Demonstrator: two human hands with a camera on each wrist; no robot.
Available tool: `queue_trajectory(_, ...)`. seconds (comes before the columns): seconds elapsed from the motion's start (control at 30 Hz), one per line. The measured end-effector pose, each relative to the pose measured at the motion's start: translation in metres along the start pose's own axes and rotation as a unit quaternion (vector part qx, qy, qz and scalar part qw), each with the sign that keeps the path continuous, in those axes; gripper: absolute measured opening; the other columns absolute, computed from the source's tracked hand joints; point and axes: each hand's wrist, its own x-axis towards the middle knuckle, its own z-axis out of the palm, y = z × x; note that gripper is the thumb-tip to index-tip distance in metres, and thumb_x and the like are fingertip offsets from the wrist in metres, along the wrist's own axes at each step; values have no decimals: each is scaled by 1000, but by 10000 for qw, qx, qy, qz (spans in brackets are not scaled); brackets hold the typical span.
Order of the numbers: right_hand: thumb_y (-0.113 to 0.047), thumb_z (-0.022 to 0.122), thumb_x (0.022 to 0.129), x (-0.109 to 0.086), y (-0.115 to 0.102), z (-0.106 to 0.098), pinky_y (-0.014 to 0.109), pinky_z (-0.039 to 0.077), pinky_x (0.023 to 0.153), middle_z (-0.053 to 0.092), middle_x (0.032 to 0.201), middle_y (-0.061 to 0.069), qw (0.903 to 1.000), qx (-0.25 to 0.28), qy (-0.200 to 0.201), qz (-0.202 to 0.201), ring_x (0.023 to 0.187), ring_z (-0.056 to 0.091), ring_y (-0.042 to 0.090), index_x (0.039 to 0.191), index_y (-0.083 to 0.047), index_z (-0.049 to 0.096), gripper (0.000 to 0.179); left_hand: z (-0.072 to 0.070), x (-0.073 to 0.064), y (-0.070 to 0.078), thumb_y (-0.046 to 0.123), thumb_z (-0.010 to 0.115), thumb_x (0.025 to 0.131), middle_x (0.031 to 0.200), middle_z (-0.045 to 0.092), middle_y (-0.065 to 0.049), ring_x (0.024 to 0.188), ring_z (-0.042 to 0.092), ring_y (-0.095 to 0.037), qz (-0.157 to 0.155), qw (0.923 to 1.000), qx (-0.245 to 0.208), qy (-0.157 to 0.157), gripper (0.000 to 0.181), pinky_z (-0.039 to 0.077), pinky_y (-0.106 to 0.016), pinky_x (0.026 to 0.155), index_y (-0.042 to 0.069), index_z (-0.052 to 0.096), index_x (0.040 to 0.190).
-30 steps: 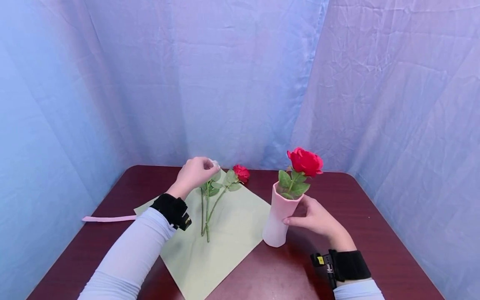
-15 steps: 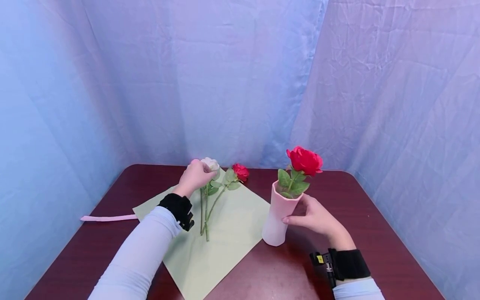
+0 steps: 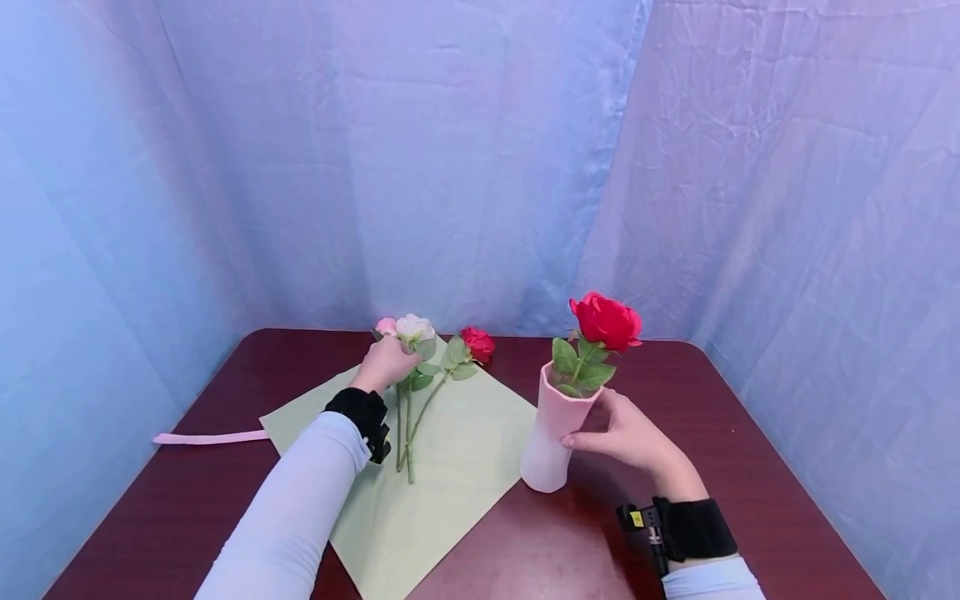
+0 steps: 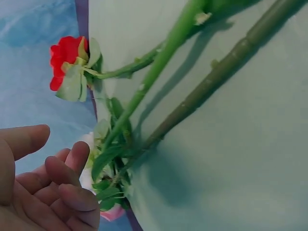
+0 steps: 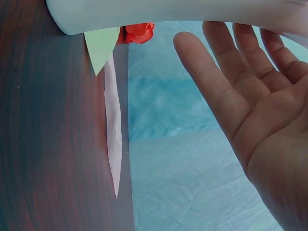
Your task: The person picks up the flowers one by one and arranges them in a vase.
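My left hand [image 3: 386, 364] is just below the blooms of a white rose [image 3: 414, 327] and a pink rose [image 3: 386, 326], by their leaves and stems. In the left wrist view its fingers [image 4: 67, 168] are loosely bent, with the thumb apart and nothing between them. Beside these lies a red rose [image 3: 477, 343], its stem crossing the others on a pale green paper sheet [image 3: 457, 475]. My right hand [image 3: 637, 442] holds a pink-and-white vase [image 3: 547, 450], thumb in front and the other fingers behind. Another red rose [image 3: 606, 322] stands in the vase, leaning right.
A pink ribbon [image 3: 213, 437] sticks out from the paper's left corner on the dark red-brown table [image 3: 675, 383]. Pale blue curtain cloth [image 3: 465, 183] surrounds the table at the back and sides.
My left hand has come down from the white bloom towards the stems, uncovering the white and pink blooms. My right hand and the vase keep their place.
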Motion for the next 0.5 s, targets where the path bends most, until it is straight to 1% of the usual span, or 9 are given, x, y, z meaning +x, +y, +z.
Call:
queue_trajectory(0.07,-22,89,80,0,0,0,40,53,95,64,129,-3,10000,20,-18,-6,119,62,20,142,-19,54,71,2,2,-3,27,61,96,60,35,1,56,45,-19,-105,9999,16,-48,39,39,-33,56,13,41,66)
queue_trajectory(0.1,-22,89,80,0,0,0,40,53,94,64,130,-3,10000,31,-29,-14,119,62,20,142,-19,54,71,3,2,-4,27,60,97,62,38,-1,57,47,-20,-170,9998,-17,-53,36,40,-33,56,11,44,69)
queue_trajectory(0.2,-21,89,80,0,1,0,39,54,93,64,129,-1,9999,102,-45,-6,117,63,21,142,-18,54,70,6,4,-6,21,60,95,68,46,-6,58,50,-21,-308,9995,20,-64,27,42,-34,54,8,48,74)
queue_trajectory(0.27,-20,89,80,-1,1,-1,39,55,91,65,128,0,9998,164,-61,25,115,65,21,141,-18,54,70,8,5,-8,16,61,92,69,50,-8,55,51,-21,-367,9993,45,-47,23,43,-33,51,8,50,74)
queue_trajectory(0.3,-19,89,80,-1,1,-1,39,55,91,65,128,1,9998,183,-62,37,114,65,21,141,-18,54,70,9,5,-8,15,62,91,70,52,-9,54,52,-21,-377,9993,52,-32,22,43,-33,51,9,50,73)
queue_trajectory(0.4,-18,88,81,-1,1,-1,39,56,90,65,128,2,9996,255,-90,54,112,66,22,142,-17,54,70,11,4,-9,11,64,88,67,52,-9,52,52,-21,-410,9991,108,23,28,43,-32,49,11,45,67)
queue_trajectory(0.5,-18,88,81,0,2,0,39,56,90,65,128,3,9995,286,-127,36,112,66,22,142,-17,53,70,12,3,-10,10,65,88,67,52,-9,56,53,-23,-389,9990,212,73,31,43,-33,51,11,44,64)
